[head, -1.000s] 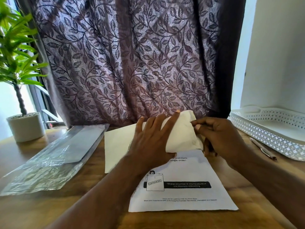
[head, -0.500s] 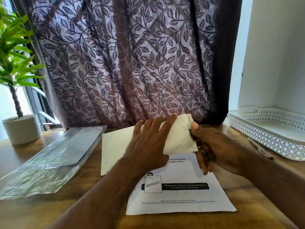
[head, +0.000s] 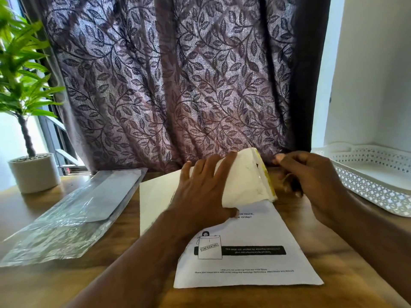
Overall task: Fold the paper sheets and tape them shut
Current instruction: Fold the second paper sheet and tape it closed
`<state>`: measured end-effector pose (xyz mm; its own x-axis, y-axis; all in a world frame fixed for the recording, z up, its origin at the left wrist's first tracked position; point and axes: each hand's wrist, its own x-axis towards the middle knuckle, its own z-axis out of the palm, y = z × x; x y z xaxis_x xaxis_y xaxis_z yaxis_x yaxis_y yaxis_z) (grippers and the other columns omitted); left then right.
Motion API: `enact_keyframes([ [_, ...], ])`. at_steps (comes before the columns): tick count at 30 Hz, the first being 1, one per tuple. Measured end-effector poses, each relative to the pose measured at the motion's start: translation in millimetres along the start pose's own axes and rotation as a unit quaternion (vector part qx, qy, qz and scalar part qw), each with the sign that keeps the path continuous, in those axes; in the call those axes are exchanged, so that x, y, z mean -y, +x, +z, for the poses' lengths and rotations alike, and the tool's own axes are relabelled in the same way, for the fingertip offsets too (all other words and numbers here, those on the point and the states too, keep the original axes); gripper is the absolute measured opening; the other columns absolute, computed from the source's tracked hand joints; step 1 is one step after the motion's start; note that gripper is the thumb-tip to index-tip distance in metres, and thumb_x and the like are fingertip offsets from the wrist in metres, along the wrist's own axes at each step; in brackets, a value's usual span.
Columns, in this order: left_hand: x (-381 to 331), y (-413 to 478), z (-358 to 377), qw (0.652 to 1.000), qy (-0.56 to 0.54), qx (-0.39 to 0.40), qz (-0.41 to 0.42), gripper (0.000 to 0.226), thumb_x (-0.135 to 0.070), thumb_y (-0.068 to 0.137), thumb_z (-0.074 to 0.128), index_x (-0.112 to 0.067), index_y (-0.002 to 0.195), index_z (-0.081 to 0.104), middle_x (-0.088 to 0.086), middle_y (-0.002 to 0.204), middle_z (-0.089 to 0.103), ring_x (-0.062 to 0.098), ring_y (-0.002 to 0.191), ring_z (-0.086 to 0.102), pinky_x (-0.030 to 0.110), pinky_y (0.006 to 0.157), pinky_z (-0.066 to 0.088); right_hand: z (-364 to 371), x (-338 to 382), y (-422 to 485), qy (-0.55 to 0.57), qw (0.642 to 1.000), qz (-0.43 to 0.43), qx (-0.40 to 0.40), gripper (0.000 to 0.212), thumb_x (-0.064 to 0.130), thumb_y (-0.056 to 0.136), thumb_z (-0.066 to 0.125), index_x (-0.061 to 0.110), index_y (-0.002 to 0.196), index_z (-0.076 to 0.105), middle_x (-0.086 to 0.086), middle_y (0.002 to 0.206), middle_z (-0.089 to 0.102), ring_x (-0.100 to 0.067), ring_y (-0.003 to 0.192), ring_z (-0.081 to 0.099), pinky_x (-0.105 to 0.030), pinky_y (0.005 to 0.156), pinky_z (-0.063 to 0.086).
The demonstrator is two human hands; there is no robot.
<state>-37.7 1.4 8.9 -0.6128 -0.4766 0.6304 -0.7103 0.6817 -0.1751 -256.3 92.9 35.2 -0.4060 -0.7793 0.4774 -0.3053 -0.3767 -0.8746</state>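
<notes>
On the wooden table (head: pixel 333 274), left hand (head: pixel 200 196) grips folded paper (head: pixel 244 181) above a sheet (head: pixel 255 276) stamped "CONFIDENTIAL" (right hand (head: pixel 311 181) loosely curled).

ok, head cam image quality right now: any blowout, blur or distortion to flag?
Head view: backlit, window strips either side of the curtain clip to white; right hand fingers motion-blurred; wide-angle stretch bends the tray and plastic sleeve; printed sheet text stays sharp.
</notes>
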Motion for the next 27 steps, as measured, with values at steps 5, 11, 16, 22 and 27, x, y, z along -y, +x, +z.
enact_keyframes([
  [5, -1, -2, 2, 1.000, 0.010, 0.015, 0.016, 0.136, -0.092, 0.054, 0.058, -0.031, 0.158, -0.005, 0.000, 0.158, 0.022, 0.026, 0.137, 0.032, 0.059, 0.115, 0.022, 16, -12, -8, 0.108, 0.969, 0.157, 0.157, 0.050, 0.039, 0.075, 0.074, 0.009, 0.115, 0.069, -0.012, 0.104, 0.077, -0.032, 0.096, 0.073, -0.047, 0.081, 0.059],
  [11, -1, 0, 2, 0.999, -0.009, 0.018, 0.028, 0.140, -0.101, 0.050, 0.050, -0.032, 0.159, -0.006, 0.000, 0.163, 0.013, 0.025, 0.142, 0.025, 0.057, 0.118, 0.015, 16, -14, -7, 0.101, 0.971, 0.141, 0.165, 0.044, 0.012, 0.073, 0.080, 0.007, 0.115, 0.069, -0.013, 0.103, 0.077, -0.030, 0.092, 0.076, -0.041, 0.062, 0.063],
  [16, 0, -2, -5, 0.994, -0.080, 0.065, 0.018, 0.123, -0.097, 0.065, 0.044, -0.038, 0.156, -0.013, -0.008, 0.166, 0.006, 0.020, 0.150, 0.016, 0.055, 0.123, 0.006, 19, -18, -8, 0.085, 0.979, 0.138, 0.122, 0.026, -0.001, 0.085, 0.073, 0.004, 0.110, 0.070, -0.014, 0.098, 0.077, -0.029, 0.083, 0.076, -0.038, 0.056, 0.061],
  [22, 27, 2, -10, 0.960, -0.210, 0.030, -0.182, 0.086, -0.072, 0.090, 0.043, -0.034, 0.156, 0.002, 0.002, 0.142, 0.056, 0.026, 0.124, 0.055, 0.055, 0.109, 0.040, 15, -17, -5, 0.125, 0.977, 0.138, 0.101, 0.024, -0.001, 0.090, 0.067, 0.005, 0.112, 0.069, -0.009, 0.096, 0.079, -0.026, 0.080, 0.076, -0.036, 0.053, 0.062],
  [27, 38, 6, -27, 0.943, -0.248, -0.034, -0.219, 0.044, -0.043, 0.093, 0.065, -0.033, 0.133, 0.051, -0.016, 0.089, 0.066, 0.015, 0.087, 0.065, 0.036, 0.080, 0.054, 10, -18, 0, 0.132, 0.979, 0.142, 0.070, 0.021, 0.000, 0.092, 0.066, 0.006, 0.112, 0.068, -0.006, 0.091, 0.077, -0.020, 0.073, 0.075, -0.033, 0.051, 0.060],
])
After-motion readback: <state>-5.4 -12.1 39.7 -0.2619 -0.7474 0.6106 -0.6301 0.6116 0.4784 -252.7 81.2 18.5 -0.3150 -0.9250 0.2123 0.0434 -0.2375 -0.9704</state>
